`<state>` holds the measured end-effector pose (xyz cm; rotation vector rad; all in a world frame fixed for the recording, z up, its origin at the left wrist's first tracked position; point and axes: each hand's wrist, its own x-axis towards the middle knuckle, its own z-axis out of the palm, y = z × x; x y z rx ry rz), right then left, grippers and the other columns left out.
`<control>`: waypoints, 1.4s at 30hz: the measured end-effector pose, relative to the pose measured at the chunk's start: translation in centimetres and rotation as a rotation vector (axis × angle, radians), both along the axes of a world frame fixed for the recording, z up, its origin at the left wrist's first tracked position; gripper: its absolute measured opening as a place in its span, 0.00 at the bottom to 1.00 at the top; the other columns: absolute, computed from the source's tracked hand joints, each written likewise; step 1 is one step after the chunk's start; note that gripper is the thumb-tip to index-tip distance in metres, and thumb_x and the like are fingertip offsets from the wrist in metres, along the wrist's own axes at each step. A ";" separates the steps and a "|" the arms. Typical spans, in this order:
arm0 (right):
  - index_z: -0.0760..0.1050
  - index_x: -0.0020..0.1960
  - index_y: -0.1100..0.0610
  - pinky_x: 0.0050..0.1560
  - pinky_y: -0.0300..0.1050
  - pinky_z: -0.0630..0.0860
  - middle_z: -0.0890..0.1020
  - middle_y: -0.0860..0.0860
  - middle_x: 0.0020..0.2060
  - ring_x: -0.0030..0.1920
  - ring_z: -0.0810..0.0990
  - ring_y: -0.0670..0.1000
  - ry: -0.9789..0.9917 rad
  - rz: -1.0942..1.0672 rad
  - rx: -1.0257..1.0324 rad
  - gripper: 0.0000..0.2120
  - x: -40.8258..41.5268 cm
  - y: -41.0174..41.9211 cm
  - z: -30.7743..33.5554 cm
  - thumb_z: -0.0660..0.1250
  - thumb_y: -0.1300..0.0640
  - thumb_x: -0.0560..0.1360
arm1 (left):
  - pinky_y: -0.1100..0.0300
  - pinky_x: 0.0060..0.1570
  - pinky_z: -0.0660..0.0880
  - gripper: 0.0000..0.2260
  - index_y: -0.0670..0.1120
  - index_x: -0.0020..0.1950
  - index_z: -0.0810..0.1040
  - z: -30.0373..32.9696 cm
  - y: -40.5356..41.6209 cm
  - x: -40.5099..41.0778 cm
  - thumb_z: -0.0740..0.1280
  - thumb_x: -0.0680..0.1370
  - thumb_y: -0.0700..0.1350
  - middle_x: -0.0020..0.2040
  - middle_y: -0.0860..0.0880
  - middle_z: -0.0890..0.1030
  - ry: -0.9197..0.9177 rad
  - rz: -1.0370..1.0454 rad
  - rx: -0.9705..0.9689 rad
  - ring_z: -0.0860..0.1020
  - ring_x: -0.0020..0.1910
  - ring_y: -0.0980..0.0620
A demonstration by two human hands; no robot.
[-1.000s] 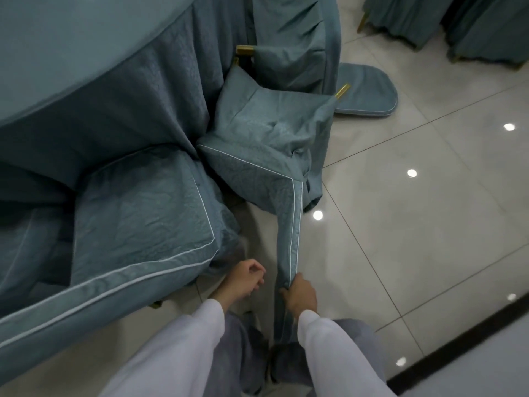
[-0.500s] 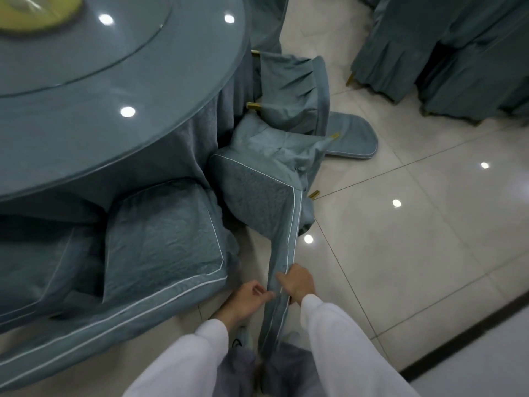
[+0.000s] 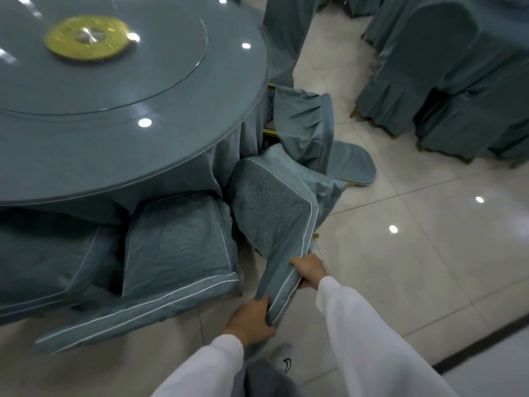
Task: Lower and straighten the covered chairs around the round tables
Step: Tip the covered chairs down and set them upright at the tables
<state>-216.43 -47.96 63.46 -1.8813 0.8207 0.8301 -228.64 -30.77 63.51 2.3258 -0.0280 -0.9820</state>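
Both hands were clamped on the top of one tipped chair's backrest (image 3: 282, 277), the blue-grey cover with white piping bunched under the fingers: the left hand (image 3: 252, 318) gripped the near, lower corner, and the right hand (image 3: 310, 272) curled round the edge a little farther up, both wrists in white sleeves. That covered chair (image 3: 272, 207) leaned forward against the round table, its seat end pushed in toward the hanging tablecloth (image 3: 229, 159) and its backrest slanting out and down toward the person. Just to its left a second chair (image 3: 177, 247) lay tipped the same way, its back stretched low over the floor, and a third (image 3: 48, 262) sat beside that one at the left edge of view. Beyond the held chair another one (image 3: 306, 124) rested against the table with a gold leg showing near the cloth, its backrest (image 3: 352, 164) flat on the pale tiled floor (image 3: 415, 253). The tabletop (image 3: 143, 144) was glossy and blue-grey, carrying a round glass turntable (image 3: 128, 67) with a gold disc (image 3: 88, 38) at its centre (ceiling lights reflected as bright spots on both glass and tiles). A further covered chair (image 3: 286, 32) stood upright at the far side of the table, and more of them (image 3: 423, 67) were grouped around a neighbouring table at upper right. A light-coloured shoe (image 3: 283, 361) showed on the floor between the person's arms, below the held backrest.
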 end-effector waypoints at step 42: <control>0.69 0.67 0.44 0.42 0.37 0.73 0.81 0.51 0.51 0.46 0.79 0.47 -0.598 0.089 -0.026 0.19 10.0 -18.3 9.4 0.66 0.55 0.78 | 0.49 0.52 0.81 0.26 0.54 0.59 0.75 11.0 -22.4 21.1 0.73 0.63 0.57 0.53 0.50 0.83 -0.146 -0.061 0.047 0.81 0.48 0.48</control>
